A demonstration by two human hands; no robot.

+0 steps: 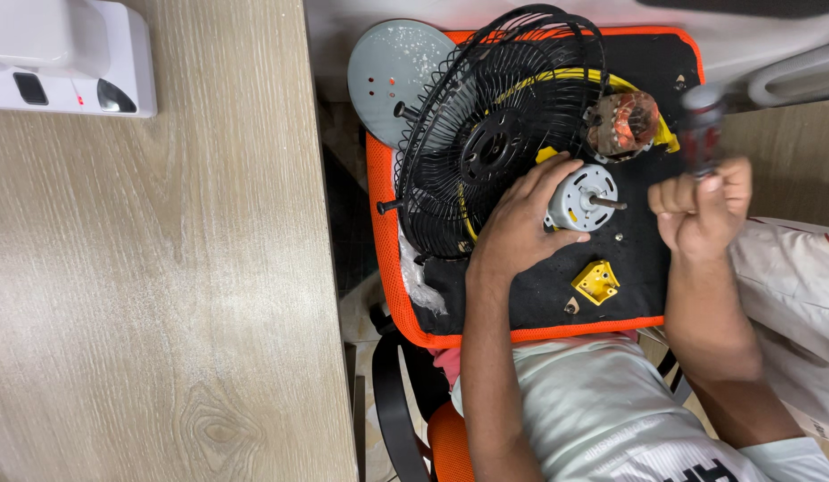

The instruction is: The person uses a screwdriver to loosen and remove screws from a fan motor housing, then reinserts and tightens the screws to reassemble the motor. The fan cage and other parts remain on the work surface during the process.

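My left hand (520,223) grips a small silver motor housing (582,198) with a short shaft sticking out, on a black pad with an orange rim (386,232). My right hand (703,207) is closed around a screwdriver (702,125) with a dark red and black handle, held just right of the motor. A black wire fan guard (486,134) stands against my left hand. A copper-wound motor core (621,125) sits in a yellow fan part above the motor.
A yellow plastic bracket (596,281) lies on the pad below the motor. A round grey base plate (392,71) lies at the pad's upper left. A wooden table (155,295) fills the left, with a white device (70,55) at its top corner.
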